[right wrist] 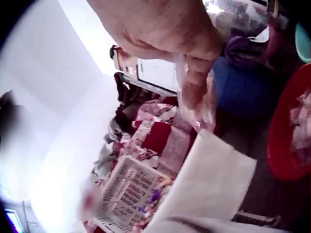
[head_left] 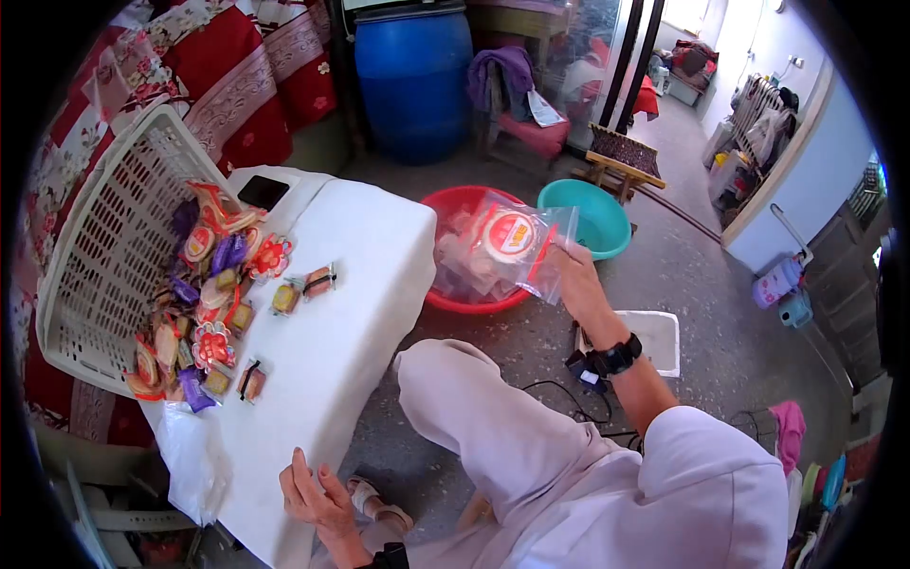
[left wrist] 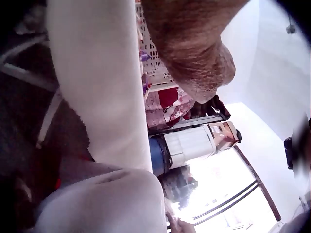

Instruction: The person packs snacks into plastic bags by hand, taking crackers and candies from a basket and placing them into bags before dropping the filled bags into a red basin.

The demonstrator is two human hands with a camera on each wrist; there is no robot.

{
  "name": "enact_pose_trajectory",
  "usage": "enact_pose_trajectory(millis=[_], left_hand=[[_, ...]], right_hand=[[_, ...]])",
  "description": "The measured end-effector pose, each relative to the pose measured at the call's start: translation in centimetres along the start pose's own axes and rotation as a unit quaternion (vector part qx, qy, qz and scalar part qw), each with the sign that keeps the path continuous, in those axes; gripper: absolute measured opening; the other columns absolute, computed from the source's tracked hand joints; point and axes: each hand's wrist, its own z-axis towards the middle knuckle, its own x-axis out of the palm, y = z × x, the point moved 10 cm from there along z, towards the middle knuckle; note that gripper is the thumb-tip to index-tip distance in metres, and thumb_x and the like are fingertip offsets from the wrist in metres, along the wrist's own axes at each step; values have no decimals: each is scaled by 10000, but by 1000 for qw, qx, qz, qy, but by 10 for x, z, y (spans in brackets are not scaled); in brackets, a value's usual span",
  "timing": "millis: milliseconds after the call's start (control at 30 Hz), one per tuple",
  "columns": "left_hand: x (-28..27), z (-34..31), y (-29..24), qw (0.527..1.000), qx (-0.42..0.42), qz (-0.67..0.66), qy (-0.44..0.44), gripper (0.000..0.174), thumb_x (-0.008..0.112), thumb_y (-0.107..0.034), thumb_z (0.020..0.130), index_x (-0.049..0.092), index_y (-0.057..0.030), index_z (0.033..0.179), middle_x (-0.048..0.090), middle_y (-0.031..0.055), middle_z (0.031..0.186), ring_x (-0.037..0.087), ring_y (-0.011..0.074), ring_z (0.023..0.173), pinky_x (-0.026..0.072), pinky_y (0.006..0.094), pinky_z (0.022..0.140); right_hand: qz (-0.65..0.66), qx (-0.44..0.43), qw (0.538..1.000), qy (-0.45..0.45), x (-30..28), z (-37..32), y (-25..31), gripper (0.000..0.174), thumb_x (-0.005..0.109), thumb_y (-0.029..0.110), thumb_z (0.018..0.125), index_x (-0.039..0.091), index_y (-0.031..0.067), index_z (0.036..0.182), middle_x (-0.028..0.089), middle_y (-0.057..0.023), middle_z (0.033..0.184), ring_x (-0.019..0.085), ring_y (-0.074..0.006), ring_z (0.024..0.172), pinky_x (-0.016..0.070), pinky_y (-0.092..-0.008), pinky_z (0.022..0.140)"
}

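Note:
My right hand (head_left: pixel 575 283) grips the edge of a clear plastic bag (head_left: pixel 547 270) with a round red-and-white label, above the red basin (head_left: pixel 479 305). In the right wrist view the fingers of that hand (right wrist: pixel 167 36) pinch the bag (right wrist: pixel 208 109). Over the near edge of the white-covered table (head_left: pixel 379 218), my left hand (head_left: pixel 320 503) is held with relaxed, spread fingers and nothing in it. Wrapped snacks (head_left: pixel 213 294) spill from a tipped white basket (head_left: pixel 104 256); several small packets, one of them yellow (head_left: pixel 285 299), lie apart on the cloth.
A phone (head_left: pixel 263 192) lies at the table's back edge, and a thin plastic bag (head_left: pixel 192 465) hangs at its near left. Beyond stand a teal basin (head_left: pixel 590 216), a blue barrel (head_left: pixel 414 85) and a small stool (head_left: pixel 621 156). A white tray (head_left: pixel 666 343) and cables are on the floor.

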Motion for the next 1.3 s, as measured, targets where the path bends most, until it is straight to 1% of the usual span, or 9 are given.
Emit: enact_pose_trajectory(millis=[233, 300, 400, 500, 600, 667, 867, 1133, 1300], left_hand=[[-1, 1, 24, 999, -27, 12, -13, 285, 509, -152, 950, 589, 92, 1072, 536, 168, 790, 516, 294, 601, 393, 400, 487], [-2, 1, 27, 999, -33, 14, -26, 269, 513, -132, 941, 589, 90, 1073, 535, 165, 787, 516, 289, 596, 394, 395, 487], [-4, 3, 36, 998, -58, 7, -21, 262, 525, -126, 936, 588, 88, 1073, 536, 159, 782, 524, 290, 592, 398, 390, 487], [-4, 4, 37, 997, -66, 23, -15, 248, 543, -114, 921, 596, 82, 1062, 534, 155, 776, 534, 293, 603, 401, 387, 490], [-4, 4, 38, 997, -73, 15, -20, 209, 548, 9, 870, 596, 82, 1060, 527, 152, 780, 517, 260, 593, 393, 378, 509], [-8, 2, 41, 998, -53, 2, -42, 189, 583, 10, 846, 614, 68, 1023, 560, 165, 798, 564, 281, 623, 440, 381, 533], [-34, 0, 65, 987, -93, 91, -96, 247, 668, -51, 782, 633, 17, 1017, 572, 144, 804, 578, 324, 673, 470, 395, 562], [-87, -8, 154, 896, -277, 322, -128, 483, 645, -69, 780, 550, -47, 1254, 481, 183, 1170, 448, 359, 1056, 362, 470, 883], [-87, 0, 185, 861, -284, 410, -101, 397, 652, -132, 814, 593, -57, 1199, 464, 162, 1218, 425, 360, 1096, 301, 496, 948]], right_hand=[[20, 64, 997, 28, -11, 88, -143, 298, 553, 160, 917, 570, -39, 1138, 649, -87, 958, 655, -169, 790, 557, -315, 679], [-107, 154, 980, -60, -14, 85, -190, 330, 571, 182, 905, 567, -40, 1149, 648, -99, 940, 664, -199, 790, 560, -336, 672], [-365, -58, 924, 95, -62, 131, -383, 340, 570, 203, 901, 571, -14, 1163, 647, -111, 927, 666, -217, 757, 563, -363, 648], [-196, 327, 924, -32, -13, 26, -245, 325, 563, 207, 907, 581, 12, 1167, 647, -107, 904, 661, -216, 740, 556, -370, 617], [-152, 172, 966, 116, 22, 43, -217, 300, 551, 202, 920, 587, 24, 1158, 644, -91, 873, 650, -202, 707, 545, -337, 584], [-99, 183, 970, 123, 86, 16, -109, 272, 526, 199, 954, 542, 7, 1146, 653, -112, 897, 644, -169, 669, 533, -282, 535], [-3, 88, 925, 369, 277, -47, 36, 286, 501, 206, 979, 577, -10, 1152, 662, -103, 925, 628, -116, 737, 512, -212, 592], [-40, 97, 778, 620, 444, -178, -20, 271, 519, 181, 944, 579, -31, 1103, 644, -68, 856, 622, -109, 673, 515, -237, 562], [-94, 139, 779, 604, 442, -191, -78, 246, 530, 182, 942, 581, -24, 1067, 627, -61, 848, 610, -100, 668, 515, -240, 565]])
